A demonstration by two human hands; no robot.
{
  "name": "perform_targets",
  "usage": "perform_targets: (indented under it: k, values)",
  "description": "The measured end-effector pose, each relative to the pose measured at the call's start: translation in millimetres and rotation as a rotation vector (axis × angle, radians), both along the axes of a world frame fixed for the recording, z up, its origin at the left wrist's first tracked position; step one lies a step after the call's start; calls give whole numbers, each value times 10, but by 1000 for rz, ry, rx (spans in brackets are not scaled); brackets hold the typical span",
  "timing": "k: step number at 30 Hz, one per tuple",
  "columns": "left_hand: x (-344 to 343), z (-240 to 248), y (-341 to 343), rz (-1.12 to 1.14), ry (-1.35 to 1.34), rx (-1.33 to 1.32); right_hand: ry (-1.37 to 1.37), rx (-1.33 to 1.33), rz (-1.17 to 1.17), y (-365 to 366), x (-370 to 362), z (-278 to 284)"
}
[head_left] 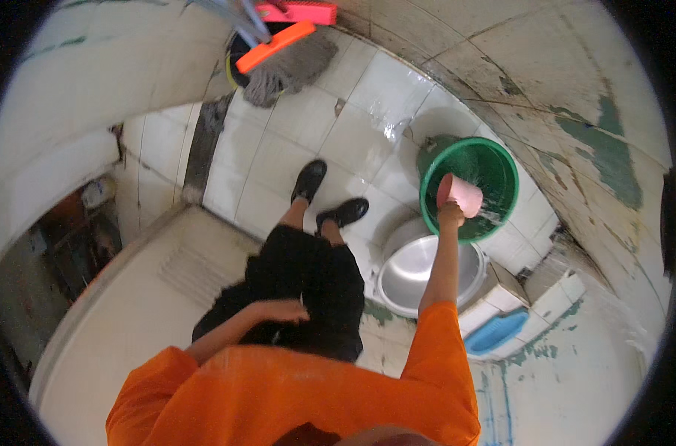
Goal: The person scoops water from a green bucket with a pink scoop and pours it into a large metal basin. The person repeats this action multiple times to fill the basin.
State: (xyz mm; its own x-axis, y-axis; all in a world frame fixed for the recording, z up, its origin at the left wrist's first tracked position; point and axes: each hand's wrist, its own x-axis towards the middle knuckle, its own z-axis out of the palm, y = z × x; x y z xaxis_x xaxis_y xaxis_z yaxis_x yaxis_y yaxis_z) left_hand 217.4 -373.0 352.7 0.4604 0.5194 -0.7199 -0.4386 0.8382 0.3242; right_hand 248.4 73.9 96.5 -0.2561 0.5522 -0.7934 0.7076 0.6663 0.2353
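My right hand grips a pink plastic dipper by its handle, my arm stretched forward. The dipper is tilted over the mouth of a green bucket, and water splashes inside the bucket below it. Just nearer to me than the bucket stands a wide silver metal basin, partly under my forearm. My left hand lies against my black shorts with its fingers curled together; the image is too soft to show what, if anything, is in them. Thin white bits show beside that hand.
The white tiled floor is wet in places. A grey mop and an orange-headed squeegee stand at the far end. A blue plastic tray rests on a tiled ledge at the right. Stained tiled walls curve around.
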Motion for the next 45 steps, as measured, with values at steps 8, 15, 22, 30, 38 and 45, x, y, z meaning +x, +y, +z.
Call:
perform_targets:
  k: [8,15,22,30,38,45]
  values:
    - [-619,-683,211,-67,-384,-125,227,109,-94,456,145,-2203]
    - [-564,-617,55,68,-360,-318,510,74,-488,544,186,-2053]
    - [-382,-130,-177,247,-43,-253,1025,-462,-1194,11,190,-363]
    - [-246,255,-280,11,501,-184,1047,-491,-1124,-407,187,1786]
    - [-377,463,-604,-178,717,-141,1092,-229,-498,-870,-137,2421]
    - [-390,454,-642,-329,689,-79,836,-261,-409,-1673,-1003,2341]
